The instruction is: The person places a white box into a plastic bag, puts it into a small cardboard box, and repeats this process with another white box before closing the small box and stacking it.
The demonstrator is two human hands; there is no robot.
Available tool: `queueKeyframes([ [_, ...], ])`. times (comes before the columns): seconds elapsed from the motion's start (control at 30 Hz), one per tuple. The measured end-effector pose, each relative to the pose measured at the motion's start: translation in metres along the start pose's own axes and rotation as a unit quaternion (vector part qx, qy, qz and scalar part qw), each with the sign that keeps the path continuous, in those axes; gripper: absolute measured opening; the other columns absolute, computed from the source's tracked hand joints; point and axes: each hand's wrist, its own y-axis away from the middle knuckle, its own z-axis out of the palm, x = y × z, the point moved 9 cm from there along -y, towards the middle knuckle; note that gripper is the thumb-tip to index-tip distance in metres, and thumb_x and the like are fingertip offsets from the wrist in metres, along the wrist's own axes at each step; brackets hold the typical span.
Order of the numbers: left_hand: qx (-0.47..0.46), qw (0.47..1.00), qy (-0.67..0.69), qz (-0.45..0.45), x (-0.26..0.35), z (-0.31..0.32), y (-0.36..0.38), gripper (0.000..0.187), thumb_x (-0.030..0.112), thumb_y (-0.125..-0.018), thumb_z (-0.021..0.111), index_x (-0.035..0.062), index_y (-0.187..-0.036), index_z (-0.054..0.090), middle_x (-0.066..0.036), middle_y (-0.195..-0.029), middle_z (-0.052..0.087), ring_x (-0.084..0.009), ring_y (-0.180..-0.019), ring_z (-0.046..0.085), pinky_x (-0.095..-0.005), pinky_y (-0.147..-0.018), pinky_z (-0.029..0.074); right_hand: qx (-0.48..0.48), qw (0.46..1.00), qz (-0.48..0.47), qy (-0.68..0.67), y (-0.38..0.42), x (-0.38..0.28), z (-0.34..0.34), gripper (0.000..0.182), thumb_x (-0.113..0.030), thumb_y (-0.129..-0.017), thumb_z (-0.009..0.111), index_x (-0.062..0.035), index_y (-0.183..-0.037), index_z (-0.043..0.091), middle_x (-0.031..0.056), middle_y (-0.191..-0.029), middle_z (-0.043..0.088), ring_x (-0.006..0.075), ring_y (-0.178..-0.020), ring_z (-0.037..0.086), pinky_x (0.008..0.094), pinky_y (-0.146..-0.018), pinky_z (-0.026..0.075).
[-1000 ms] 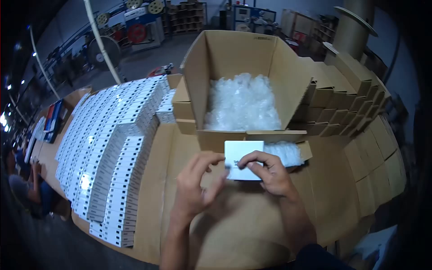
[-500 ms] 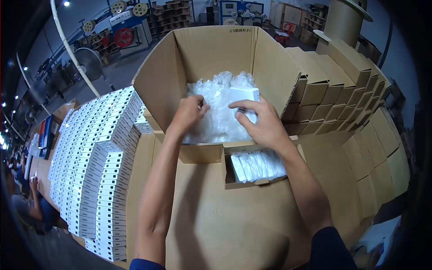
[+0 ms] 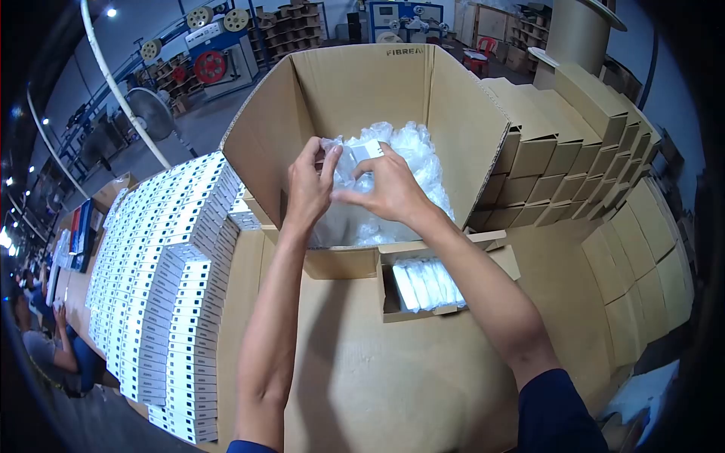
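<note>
Plastic bag (image 3: 344, 169) sat pinched in the left hand (image 3: 308, 187); the half-curled right hand (image 3: 389, 185) held a white box (image 3: 367, 151), before the open carton (image 3: 362, 87) at twelve o'clock.

Small lamps (image 3: 112, 12) glow above a grey, probably concrete floor (image 3: 215, 122).

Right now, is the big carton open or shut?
Open: the carton has its walls standing up, nothing closes its top, and the clear plastic inside shows.
</note>
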Motion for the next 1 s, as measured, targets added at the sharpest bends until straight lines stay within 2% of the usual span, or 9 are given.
queueKeyframes([
  [0.13, -0.003, 0.992, 0.125, 0.020, -0.021, 0.006, -0.010, 0.023, 0.019, -0.101, 0.068, -0.0014, -0.103, 0.057, -0.016, -0.115, 0.068, -0.0202, -0.105, 0.066, -0.0340, -0.089, 0.052, 0.000, 0.999, -0.021, -0.044, -0.011, 0.015, -0.004, 0.021, -0.019, -0.089, 0.073, -0.0040, -0.102, 0.078, 0.0190, -0.094, 0.075, 0.0282, -0.097, 0.069, 0.0454, -0.102, 0.048],
  [0.2, -0.049, 0.960, 0.275, -0.017, -0.021, 0.017, -0.010, 0.035, 0.019, -0.095, 0.076, 0.0002, -0.110, 0.051, -0.013, -0.111, 0.068, -0.0163, -0.104, 0.064, -0.0309, -0.088, 0.051, 0.003, 0.994, 0.011, -0.110, -0.010, 0.021, -0.013, 0.017, -0.018, -0.089, 0.071, -0.0041, -0.096, 0.078, 0.0204, -0.092, 0.074, 0.0362, -0.098, 0.067, 0.0457, -0.107, 0.045],
  [0.3, -0.073, 0.992, 0.105, -0.005, -0.006, 0.016, -0.009, 0.052, 0.023, -0.088, 0.085, -0.0003, -0.116, 0.048, -0.010, -0.104, 0.068, -0.0145, -0.102, 0.064, -0.0289, -0.087, 0.051, 0.043, 0.983, 0.015, -0.175, -0.015, 0.040, -0.017, 0.017, -0.019, -0.091, 0.070, -0.0052, -0.096, 0.078, 0.0188, -0.091, 0.074, 0.0362, -0.096, 0.066, 0.0428, -0.098, 0.050],
  [0.43, -0.096, 0.995, 0.009, 0.006, 0.010, 0.014, -0.011, 0.040, 0.011, -0.085, 0.084, -0.0033, -0.115, 0.061, -0.007, -0.102, 0.070, -0.0127, -0.092, 0.065, -0.0284, -0.082, 0.053, 0.106, 0.976, 0.069, -0.180, -0.019, 0.066, -0.027, 0.020, -0.022, -0.090, 0.072, -0.0047, -0.098, 0.078, 0.0222, -0.096, 0.072, 0.0371, -0.097, 0.066, 0.0432, -0.093, 0.050],
  [0.63, -0.052, 0.994, -0.080, -0.052, 0.005, 0.004, -0.008, 0.029, 0.026, -0.102, 0.064, -0.0017, -0.093, 0.070, -0.004, -0.069, 0.064, -0.0102, -0.069, 0.060, -0.0298, -0.066, 0.050, 0.166, 0.954, 0.118, -0.219, -0.022, 0.075, -0.031, 0.025, -0.027, -0.089, 0.074, -0.0027, -0.096, 0.078, 0.0233, -0.101, 0.070, 0.0380, -0.097, 0.066, 0.0429, -0.092, 0.051],
  [0.73, -0.034, 0.997, 0.019, -0.073, -0.002, 0.005, -0.013, 0.032, 0.026, -0.107, 0.057, -0.0017, -0.093, 0.067, -0.001, -0.067, 0.060, -0.0070, -0.066, 0.059, -0.0275, -0.060, 0.049, 0.057, 0.970, 0.064, -0.226, -0.014, 0.038, -0.037, 0.027, -0.028, -0.089, 0.076, -0.0012, -0.096, 0.076, 0.0215, -0.102, 0.070, 0.0368, -0.097, 0.067, 0.0421, -0.091, 0.052],
  [0.87, 0.019, 0.997, 0.026, -0.075, -0.011, -0.005, -0.016, 0.032, 0.024, -0.108, 0.054, -0.0016, -0.091, 0.064, -0.002, -0.065, 0.059, -0.0096, -0.058, 0.059, -0.0295, -0.056, 0.049, 0.071, 0.985, 0.028, -0.157, -0.006, 0.048, -0.027, 0.040, -0.029, -0.085, 0.080, 0.0002, -0.111, 0.071, 0.0220, -0.107, 0.073, 0.0368, -0.098, 0.071, 0.0438, -0.090, 0.053],
  [0.97, 0.068, 0.991, 0.068, -0.096, -0.010, -0.017, -0.013, 0.033, 0.024, -0.106, 0.055, -0.0027, -0.088, 0.062, -0.007, -0.062, 0.061, -0.0143, -0.053, 0.062, -0.0349, -0.055, 0.049, -0.015, 0.963, 0.225, -0.146, -0.002, 0.106, -0.002, 0.045, -0.031, -0.086, 0.079, 0.0051, -0.111, 0.069, 0.0276, -0.116, 0.070, 0.0375, -0.108, 0.070, 0.0460, -0.092, 0.053],
  [1.0, 0.066, 0.993, 0.052, -0.081, -0.006, -0.016, -0.012, 0.034, 0.024, -0.106, 0.055, -0.0026, -0.087, 0.061, -0.007, -0.061, 0.060, -0.0147, -0.052, 0.061, -0.0350, -0.054, 0.048, -0.032, 0.988, 0.104, -0.107, -0.001, 0.067, -0.024, 0.062, -0.043, -0.084, 0.081, 0.0091, -0.115, 0.068, 0.0311, -0.117, 0.068, 0.0384, -0.115, 0.067, 0.0460, -0.096, 0.052],
])
